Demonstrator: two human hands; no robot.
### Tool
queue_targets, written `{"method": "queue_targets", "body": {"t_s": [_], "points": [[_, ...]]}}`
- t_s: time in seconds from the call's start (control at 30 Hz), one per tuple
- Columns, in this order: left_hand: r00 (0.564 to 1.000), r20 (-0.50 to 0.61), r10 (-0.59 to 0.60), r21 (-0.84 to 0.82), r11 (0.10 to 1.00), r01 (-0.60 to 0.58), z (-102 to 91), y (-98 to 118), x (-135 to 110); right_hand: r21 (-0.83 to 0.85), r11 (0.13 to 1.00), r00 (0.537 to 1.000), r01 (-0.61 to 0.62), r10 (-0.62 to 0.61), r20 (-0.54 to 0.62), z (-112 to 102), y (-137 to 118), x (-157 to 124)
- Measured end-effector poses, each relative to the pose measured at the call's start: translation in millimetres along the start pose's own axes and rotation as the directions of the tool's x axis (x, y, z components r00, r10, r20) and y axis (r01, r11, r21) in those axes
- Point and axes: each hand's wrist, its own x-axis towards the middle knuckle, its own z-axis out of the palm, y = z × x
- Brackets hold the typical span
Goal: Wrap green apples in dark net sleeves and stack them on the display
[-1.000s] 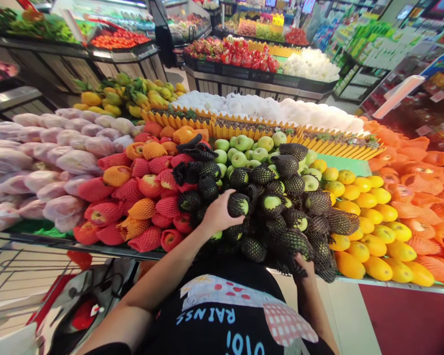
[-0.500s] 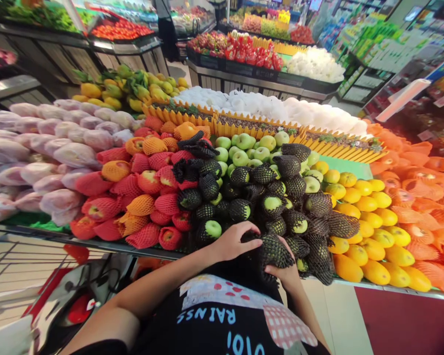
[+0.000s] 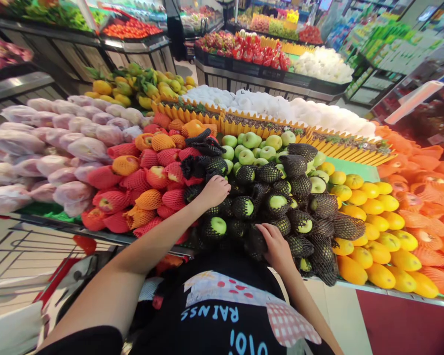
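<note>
My left hand (image 3: 216,191) is stretched over the green apples in black foam nets, its fingers bent down together; what lies under the fingertips is hidden. Just behind it lie dark empty-looking nets (image 3: 203,143). At the front of the pile, my right hand (image 3: 276,245) curls its fingers over a black-netted apple (image 3: 254,241), which is mostly dark and partly covered. Between the hands sits another netted apple (image 3: 243,207) with green showing. Bare green apples (image 3: 246,157) lie farther back.
Red- and orange-netted fruit (image 3: 136,182) is piled at left, beside wrapped pale fruit (image 3: 72,148). Yellow fruit (image 3: 377,236) and orange-netted fruit (image 3: 425,217) lie at right. A yellow picket edging (image 3: 251,127) runs behind. A shopping cart (image 3: 33,251) stands at lower left.
My hands have parted from around the netted apple. The left one has moved forward and left over the pile; the right one has shifted slightly back toward the front apples, with the view turning left.
</note>
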Motion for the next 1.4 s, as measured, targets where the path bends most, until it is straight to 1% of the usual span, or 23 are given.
{"method": "queue_targets", "body": {"t_s": [0.03, 0.07, 0.2, 0.27, 0.37, 0.47, 0.57, 0.67, 0.73, 0.87, 1.0, 1.13, 1.23, 1.4], "points": [[0.998, 0.043, 0.037, 0.058, 0.998, -0.040, 6.0, -5, 6, -0.047, 0.999, 0.999, 0.020, -0.018, 0.037, 0, 0, 6], [0.996, 0.069, 0.065, 0.080, 0.994, -0.070, 11.7, -9, 11, -0.069, 0.997, 0.998, 0.035, -0.031, 0.058, 1, 0, 11], [0.978, 0.159, 0.132, 0.131, 0.979, -0.154, 29.2, -9, 21, -0.052, 0.996, 0.997, 0.069, -0.067, 0.041, -4, 2, 18], [0.969, 0.207, 0.137, 0.151, 0.974, -0.170, 35.8, -7, 24, -0.030, 0.998, 0.998, 0.060, -0.059, 0.035, -9, 3, 16], [0.961, 0.253, 0.109, 0.175, 0.972, -0.156, 45.4, -5, 31, -0.005, 0.999, 0.999, 0.033, -0.033, 0.036, -18, 4, 9], [0.964, 0.258, 0.061, 0.196, 0.974, -0.114, 54.6, -3, 36, -0.001, 0.999, 0.999, 0.040, -0.040, 0.011, -25, 4, 2], [0.973, 0.230, 0.015, 0.212, 0.975, -0.065, 61.1, -3, 36, -0.027, 0.996, 0.994, 0.087, -0.089, -0.070, -28, 6, -3], [0.979, 0.201, 0.010, 0.204, 0.978, -0.052, 64.5, -6, 33, -0.049, 0.991, 0.978, 0.127, -0.134, -0.158, -29, 8, -6], [0.982, 0.190, 0.019, 0.195, 0.979, -0.057, 65.7, -7, 32, -0.046, 0.990, 0.974, 0.134, -0.140, -0.178, -29, 8, -7], [0.983, 0.182, 0.022, 0.197, 0.979, -0.059, 65.0, -6, 32, -0.037, 0.990, 0.973, 0.134, -0.139, -0.186, -28, 3, -7], [0.977, 0.199, 0.072, 0.190, 0.976, -0.111, 57.0, -9, 31, -0.052, 0.990, 0.972, 0.131, -0.139, -0.191, -28, 0, -8], [0.966, 0.222, 0.131, 0.188, 0.967, -0.175, 46.1, -15, 28, -0.129, 0.982, 0.983, 0.137, -0.151, -0.107, -26, 8, -10], [0.961, 0.225, 0.162, 0.178, 0.963, -0.204, 38.9, -19, 27, -0.181, 0.975, 0.989, 0.128, -0.138, -0.044, -23, 17, -12], [0.955, 0.217, 0.203, 0.146, 0.961, -0.237, 20.1, -29, 22, -0.200, 0.974, 0.993, 0.103, -0.111, -0.029, -21, 21, -11]]}}
